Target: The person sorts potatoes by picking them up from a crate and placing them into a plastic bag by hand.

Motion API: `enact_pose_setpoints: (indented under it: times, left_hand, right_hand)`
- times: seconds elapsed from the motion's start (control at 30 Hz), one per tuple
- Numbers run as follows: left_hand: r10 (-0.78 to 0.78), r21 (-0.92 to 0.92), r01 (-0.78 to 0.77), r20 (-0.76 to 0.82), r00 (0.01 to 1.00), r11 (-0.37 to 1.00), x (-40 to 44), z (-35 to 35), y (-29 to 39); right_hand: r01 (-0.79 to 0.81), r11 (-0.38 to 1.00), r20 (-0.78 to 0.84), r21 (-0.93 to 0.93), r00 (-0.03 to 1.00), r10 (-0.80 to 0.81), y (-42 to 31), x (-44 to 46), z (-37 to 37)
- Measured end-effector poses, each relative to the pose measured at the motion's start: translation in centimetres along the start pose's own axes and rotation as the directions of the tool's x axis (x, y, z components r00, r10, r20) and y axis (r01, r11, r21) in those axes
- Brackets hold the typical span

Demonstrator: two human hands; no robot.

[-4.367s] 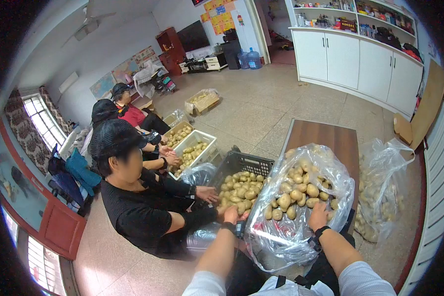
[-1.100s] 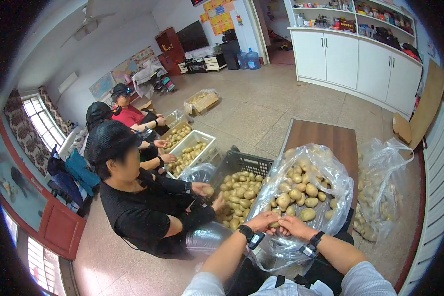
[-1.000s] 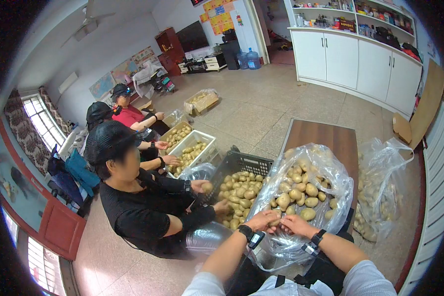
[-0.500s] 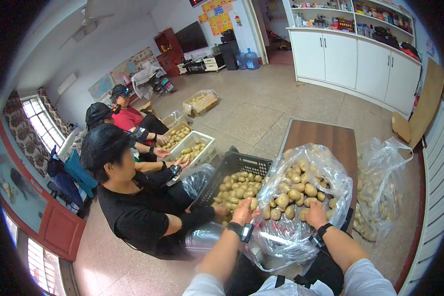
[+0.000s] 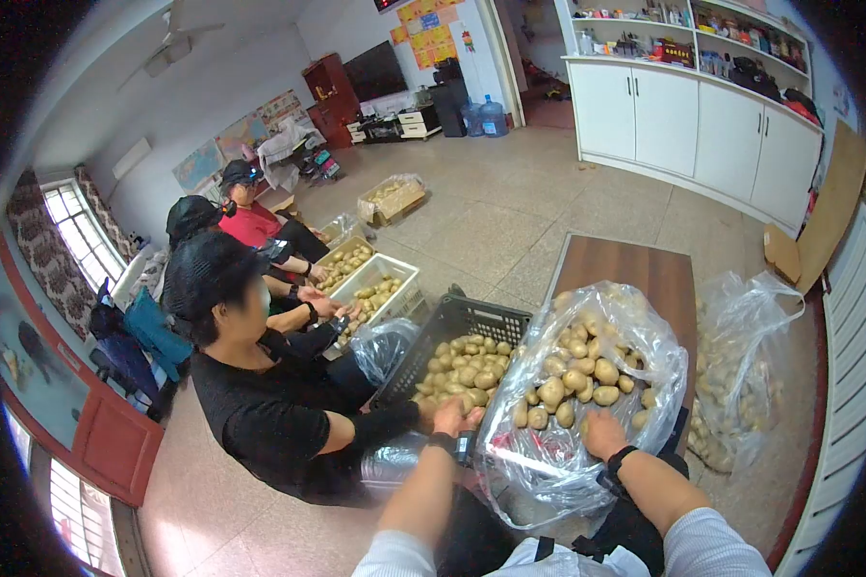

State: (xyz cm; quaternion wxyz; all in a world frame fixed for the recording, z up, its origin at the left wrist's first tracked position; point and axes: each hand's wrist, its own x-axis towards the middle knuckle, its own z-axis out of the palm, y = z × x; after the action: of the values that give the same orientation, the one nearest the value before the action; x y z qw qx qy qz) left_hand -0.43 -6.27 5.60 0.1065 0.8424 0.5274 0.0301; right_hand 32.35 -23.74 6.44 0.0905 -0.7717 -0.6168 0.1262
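Observation:
My left hand (image 5: 452, 416) is over the near right corner of the dark crate (image 5: 496, 313), its fingers curled round a potato just above the potatoes (image 5: 467, 365) inside. My right hand (image 5: 604, 435) is low over the clear plastic bag (image 5: 548, 471), closed on a potato that shows partly at its fingertips. Loose potatoes (image 5: 577, 370) lie in the open bag, beyond my right hand. The bag rests on the near end of a brown table (image 5: 635, 274). Both wrists wear black bands.
A co-worker in black (image 5: 269, 423) sits at the left, one arm reaching to the crate. Two more people sit beyond, by a white crate (image 5: 399, 279) and a box of potatoes. Another bag of potatoes (image 5: 741, 375) stands on the floor at right. White cabinets (image 5: 664, 115) line the back.
My hands were together round a potato, then parted. My left hand has since moved left and down to the crate, while my right hand has drawn slightly nearer to me over the bag.

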Motion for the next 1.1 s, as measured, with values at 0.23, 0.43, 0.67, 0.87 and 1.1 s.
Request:
enact_pose_setpoints:
  times: [0.23, 0.43, 0.67, 0.87, 1.1]
  left_hand:
    - [-0.193, -0.573, -0.047, -0.351, 0.916, 0.819, 1.2, 4.8, -2.9]
    - [-0.235, -0.577, -0.031, -0.381, 0.894, 0.816, 1.3, 5.6, -3.3]
    - [-0.094, -0.130, 0.069, -0.203, 0.975, 0.989, 0.8, 4.4, -3.7]
    - [-0.047, 0.145, 0.049, -0.022, 0.999, 0.988, 1.2, 4.4, -4.4]
    - [-0.032, -0.719, -0.134, -0.212, 0.977, 0.682, 2.5, 7.7, -4.3]
  right_hand:
    - [-0.031, 0.999, 0.053, -0.044, 0.998, 0.033, -0.1, -0.1, 0.5]
    - [-0.061, 0.998, 0.133, -0.024, 0.989, 0.064, -0.3, -0.1, -0.3]
    - [-0.091, 0.986, 0.070, 0.143, 0.994, 0.082, 0.2, 0.6, 0.3]
    - [-0.153, 0.915, 0.109, 0.374, 0.987, 0.120, -0.3, 0.9, -0.7]
    - [-0.375, 0.549, 0.405, 0.747, 0.912, 0.072, -0.7, 1.7, -1.2]
